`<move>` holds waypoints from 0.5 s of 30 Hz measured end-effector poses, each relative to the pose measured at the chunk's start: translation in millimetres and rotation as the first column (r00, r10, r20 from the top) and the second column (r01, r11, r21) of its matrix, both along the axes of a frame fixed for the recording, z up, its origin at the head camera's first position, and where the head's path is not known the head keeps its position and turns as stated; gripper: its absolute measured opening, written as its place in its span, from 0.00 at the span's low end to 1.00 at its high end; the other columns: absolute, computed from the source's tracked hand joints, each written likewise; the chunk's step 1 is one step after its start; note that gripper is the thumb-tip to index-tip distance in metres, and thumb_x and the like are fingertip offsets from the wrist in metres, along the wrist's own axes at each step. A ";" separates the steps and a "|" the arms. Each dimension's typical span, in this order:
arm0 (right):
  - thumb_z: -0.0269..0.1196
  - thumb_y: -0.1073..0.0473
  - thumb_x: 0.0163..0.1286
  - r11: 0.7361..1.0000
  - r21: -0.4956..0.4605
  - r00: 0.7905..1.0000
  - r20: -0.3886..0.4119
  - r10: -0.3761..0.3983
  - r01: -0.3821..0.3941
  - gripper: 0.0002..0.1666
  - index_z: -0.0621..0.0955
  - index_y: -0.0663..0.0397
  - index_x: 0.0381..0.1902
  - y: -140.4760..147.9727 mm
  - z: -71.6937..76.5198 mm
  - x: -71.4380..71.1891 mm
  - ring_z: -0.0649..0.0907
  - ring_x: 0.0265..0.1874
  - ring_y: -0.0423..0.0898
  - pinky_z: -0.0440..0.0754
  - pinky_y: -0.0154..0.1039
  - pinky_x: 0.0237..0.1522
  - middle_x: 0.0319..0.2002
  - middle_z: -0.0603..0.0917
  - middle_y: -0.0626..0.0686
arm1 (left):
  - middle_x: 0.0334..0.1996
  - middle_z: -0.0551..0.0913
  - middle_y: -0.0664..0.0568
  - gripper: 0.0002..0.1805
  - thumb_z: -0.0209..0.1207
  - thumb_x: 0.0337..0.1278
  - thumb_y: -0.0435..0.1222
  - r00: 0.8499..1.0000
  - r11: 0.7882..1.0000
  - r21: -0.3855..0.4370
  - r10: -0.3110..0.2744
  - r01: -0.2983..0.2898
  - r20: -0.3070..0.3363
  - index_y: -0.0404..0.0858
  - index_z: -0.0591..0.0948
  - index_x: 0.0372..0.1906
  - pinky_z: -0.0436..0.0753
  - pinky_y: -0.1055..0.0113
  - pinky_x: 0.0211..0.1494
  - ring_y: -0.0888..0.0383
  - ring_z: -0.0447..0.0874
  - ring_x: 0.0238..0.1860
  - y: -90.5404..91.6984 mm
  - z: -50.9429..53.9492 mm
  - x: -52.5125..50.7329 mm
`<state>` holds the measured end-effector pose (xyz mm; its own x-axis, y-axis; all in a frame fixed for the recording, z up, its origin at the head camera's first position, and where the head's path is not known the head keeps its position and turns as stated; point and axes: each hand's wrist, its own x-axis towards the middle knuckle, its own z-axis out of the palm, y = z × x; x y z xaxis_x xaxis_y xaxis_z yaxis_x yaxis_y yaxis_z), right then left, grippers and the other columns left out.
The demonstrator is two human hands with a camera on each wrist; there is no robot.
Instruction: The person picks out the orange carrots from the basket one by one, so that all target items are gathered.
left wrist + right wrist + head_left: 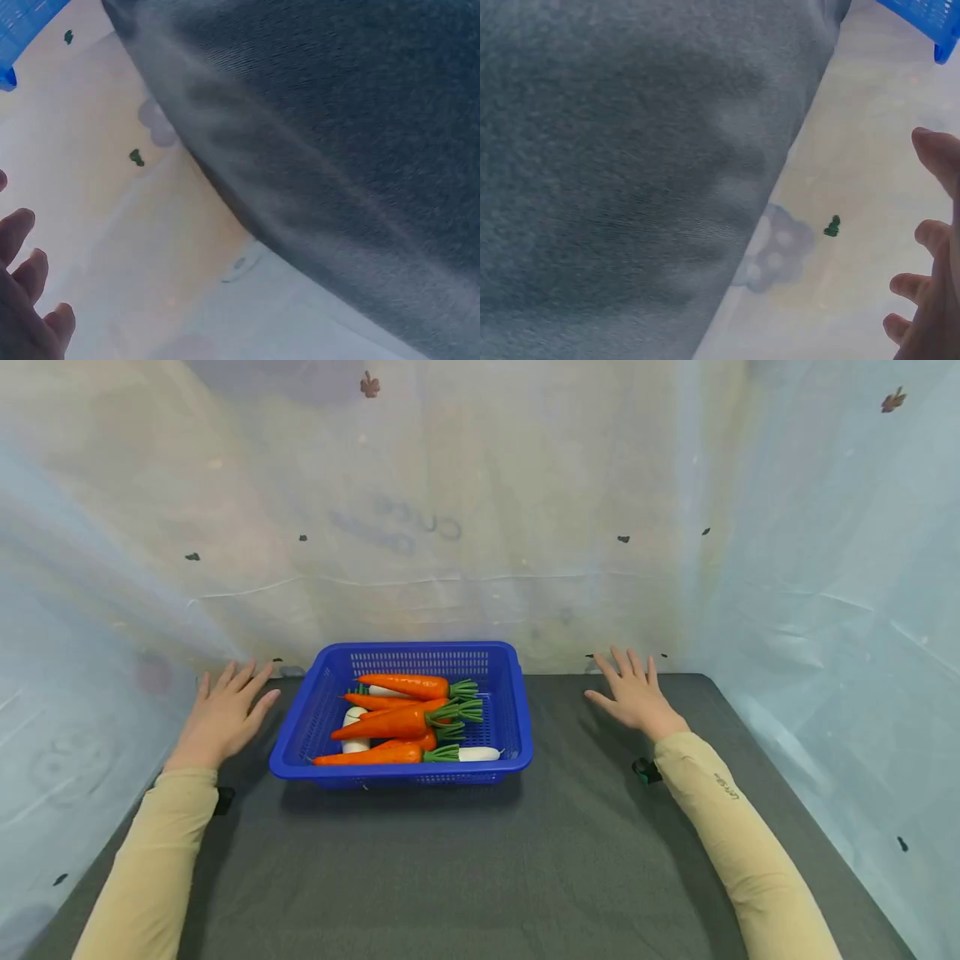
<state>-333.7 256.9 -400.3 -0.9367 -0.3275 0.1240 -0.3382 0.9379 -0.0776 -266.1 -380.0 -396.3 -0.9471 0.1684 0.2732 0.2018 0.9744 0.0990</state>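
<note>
1. Nearest, both arms are seen stretched forward in beige sleeves (738, 831), with writing borne on the right one.
2. The left hand (221, 718) is held wide, fingers straight and spread, beside the basket's left side; nothing is gripped by it.
3. The right hand (636, 695) is likewise spread, with straight fingers and thumb set apart, well to the right of the basket; nothing is held. Whether either hand is rested on a surface cannot be told.
4. The blue basket (401, 774) is set left of centre, towards the bench's far edge, between the hands. Carrots (405, 723) are piled in it, green tops turned right, with white vegetables (480, 753) partly covered among them.
5. More room is left between basket and right hand than between basket and left hand.
6. The bench (420, 868) is covered in dark grey cloth, its far right corner rounded.
7. Beyond, the bench is enclosed at back and sides by pale, translucent sheeting (517, 610), marked with small dark spots and brown leaf shapes.
</note>
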 end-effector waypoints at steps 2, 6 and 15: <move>0.50 0.33 0.71 1.000 -0.020 1.000 0.001 0.010 -0.010 0.47 0.49 0.51 0.76 -0.7 3.6 -1.3 0.43 0.71 0.65 0.32 0.66 0.64 0.73 0.45 0.65 | 0.72 0.51 0.34 0.35 0.34 0.73 0.57 1.000 1.000 0.010 0.002 -0.002 0.007 0.42 0.52 0.76 0.29 0.37 0.66 0.34 0.38 0.72 0.4 4.6 0.6; 0.50 0.33 0.70 0.997 -0.074 0.999 0.011 0.036 -0.035 0.49 0.48 0.53 0.76 -2.1 12.0 -5.1 0.44 0.71 0.66 0.34 0.66 0.65 0.72 0.45 0.67 | 0.71 0.50 0.32 0.37 0.36 0.72 0.58 1.000 0.999 0.054 -0.002 0.001 0.027 0.41 0.52 0.76 0.28 0.36 0.65 0.32 0.37 0.71 3.0 16.4 2.0; 0.54 0.42 0.72 0.970 -0.229 0.992 0.077 0.105 -0.085 0.49 0.45 0.59 0.75 -11.8 34.1 -7.8 0.50 0.69 0.69 0.47 0.67 0.63 0.71 0.48 0.71 | 0.71 0.51 0.30 0.37 0.40 0.73 0.55 0.993 0.975 0.219 -0.057 0.033 0.104 0.39 0.51 0.75 0.35 0.32 0.64 0.29 0.39 0.70 8.4 39.8 3.4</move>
